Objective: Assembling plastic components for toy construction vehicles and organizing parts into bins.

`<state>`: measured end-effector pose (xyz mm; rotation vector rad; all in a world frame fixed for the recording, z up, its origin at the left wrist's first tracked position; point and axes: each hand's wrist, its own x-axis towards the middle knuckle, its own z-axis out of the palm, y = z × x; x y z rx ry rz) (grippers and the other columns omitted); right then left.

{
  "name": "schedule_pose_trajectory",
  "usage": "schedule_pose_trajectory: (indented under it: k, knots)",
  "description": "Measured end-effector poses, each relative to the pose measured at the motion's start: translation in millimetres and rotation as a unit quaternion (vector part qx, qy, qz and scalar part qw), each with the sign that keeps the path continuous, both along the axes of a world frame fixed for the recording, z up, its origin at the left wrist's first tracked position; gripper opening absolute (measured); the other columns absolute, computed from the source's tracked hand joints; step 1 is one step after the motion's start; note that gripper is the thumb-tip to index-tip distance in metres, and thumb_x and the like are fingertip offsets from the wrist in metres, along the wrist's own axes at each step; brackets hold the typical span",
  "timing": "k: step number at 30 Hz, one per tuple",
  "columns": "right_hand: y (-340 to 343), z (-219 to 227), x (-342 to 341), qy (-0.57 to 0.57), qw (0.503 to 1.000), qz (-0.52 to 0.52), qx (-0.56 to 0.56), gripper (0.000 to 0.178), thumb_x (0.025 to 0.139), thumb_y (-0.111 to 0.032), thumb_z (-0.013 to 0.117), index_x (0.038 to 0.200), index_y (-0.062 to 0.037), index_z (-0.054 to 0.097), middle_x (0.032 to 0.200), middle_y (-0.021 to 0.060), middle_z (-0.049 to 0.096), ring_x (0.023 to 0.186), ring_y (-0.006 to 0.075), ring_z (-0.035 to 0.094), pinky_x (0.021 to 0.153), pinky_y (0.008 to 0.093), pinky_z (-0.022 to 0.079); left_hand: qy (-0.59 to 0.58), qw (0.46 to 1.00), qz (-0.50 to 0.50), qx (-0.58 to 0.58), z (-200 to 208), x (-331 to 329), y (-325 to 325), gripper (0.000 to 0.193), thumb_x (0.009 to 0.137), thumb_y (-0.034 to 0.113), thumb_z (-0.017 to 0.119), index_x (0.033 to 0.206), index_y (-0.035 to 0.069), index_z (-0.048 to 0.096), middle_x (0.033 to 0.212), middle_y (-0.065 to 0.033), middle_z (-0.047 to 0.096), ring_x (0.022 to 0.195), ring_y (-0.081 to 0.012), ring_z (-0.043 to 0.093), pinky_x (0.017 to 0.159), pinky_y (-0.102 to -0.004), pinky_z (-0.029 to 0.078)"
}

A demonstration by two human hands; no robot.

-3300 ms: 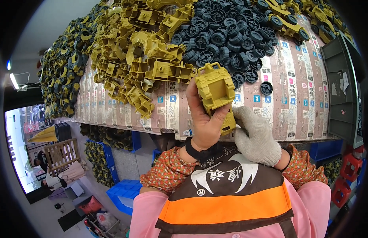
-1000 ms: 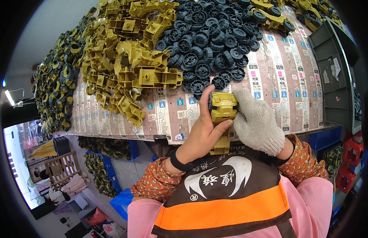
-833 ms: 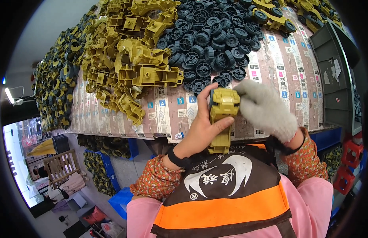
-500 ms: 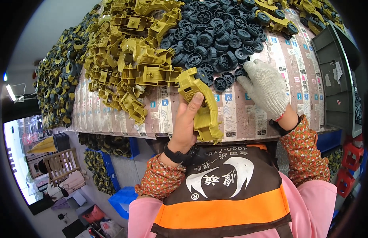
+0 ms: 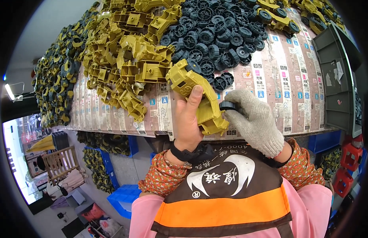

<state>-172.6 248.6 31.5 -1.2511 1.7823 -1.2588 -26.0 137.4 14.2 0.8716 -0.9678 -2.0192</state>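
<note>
My bare left hand is wrapped round a yellow toy truck body, held tilted above the table's near edge. One dark wheel sits at the far end of that body. Between the gloved fingertips of my right hand is a dark toy wheel, close beside the near end of the truck body. Whether the wheel touches the body I cannot tell. Beyond both hands lies a heap of loose dark wheels. Left of it spreads a pile of yellow truck bodies.
A grey crate stands at the table's right end. More yellow pieces with dark wheels are heaped at the far left and far right. Below the table's left side are blue bins. Red stools stand at the lower right.
My right hand has come back from the wheel heap toward the truck body, now with a wheel in its fingers. My left hand has shifted slightly right, tilting the truck body.
</note>
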Motion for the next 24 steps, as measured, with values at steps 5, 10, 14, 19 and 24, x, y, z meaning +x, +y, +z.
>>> schedule_pose_trajectory:
  k: [5, 10, 14, 19, 24]
  knots:
    - [1, -7, 3, -0.002, 1.000, -0.002, -0.024, 0.030, 0.091, -0.002, 0.072, 0.119, -0.0023, 0.064, 0.100, 0.0219, 0.072, 0.092, 0.0395, 0.074, 0.079, 0.0428, 0.058, 0.016, 0.998, 0.046, -0.048, -5, -10, 3, 0.043, 0.105, 0.026, 0.070, 0.137, 0.009, 0.049, 0.117, -0.0043, 0.062, 0.101, -0.0152, 0.066, 0.087, -0.0326, 0.059]
    - [4, 6, 5, 0.033, 0.999, 0.015, 0.005, 0.028, 0.093, -0.001, 0.065, 0.120, -0.0024, 0.065, 0.096, 0.0226, 0.071, 0.089, 0.0408, 0.073, 0.073, 0.0453, 0.057, -0.008, 0.993, 0.073, -0.092, -9, -7, 3, 0.049, 0.103, 0.018, 0.072, 0.142, 0.007, 0.045, 0.122, -0.0045, 0.061, 0.106, -0.0141, 0.063, 0.094, -0.0316, 0.053]
    - [9, 6, 7, 0.068, 0.997, 0.008, -0.047, 0.030, 0.089, -0.001, 0.064, 0.120, -0.0046, 0.064, 0.090, 0.0212, 0.069, 0.080, 0.0418, 0.072, 0.067, 0.0481, 0.056, -0.044, 0.986, 0.090, -0.130, -7, -2, 5, 0.070, 0.098, 0.008, 0.074, 0.155, 0.005, 0.035, 0.132, -0.0069, 0.058, 0.117, -0.0171, 0.059, 0.104, -0.0330, 0.047]
    - [14, 13, 10, 0.073, 0.994, 0.053, 0.065, 0.040, 0.085, 0.000, 0.061, 0.125, -0.0021, 0.062, 0.090, 0.0256, 0.071, 0.082, 0.0479, 0.072, 0.072, 0.0520, 0.058, -0.052, 0.980, 0.070, -0.179, -11, -3, 16, 0.093, 0.093, 0.007, 0.081, 0.162, 0.009, 0.019, 0.142, -0.0069, 0.049, 0.121, -0.0192, 0.057, 0.105, -0.0352, 0.048]
    - [16, 13, 10, 0.082, 0.995, 0.053, 0.031, 0.038, 0.086, -0.008, 0.067, 0.124, -0.0035, 0.059, 0.083, 0.0250, 0.071, 0.079, 0.0486, 0.072, 0.071, 0.0549, 0.058, -0.030, 0.956, 0.037, -0.290, 0, -10, 20, 0.092, 0.094, 0.009, 0.080, 0.162, 0.010, 0.019, 0.150, -0.0078, 0.041, 0.131, -0.0212, 0.052, 0.111, -0.0374, 0.045]
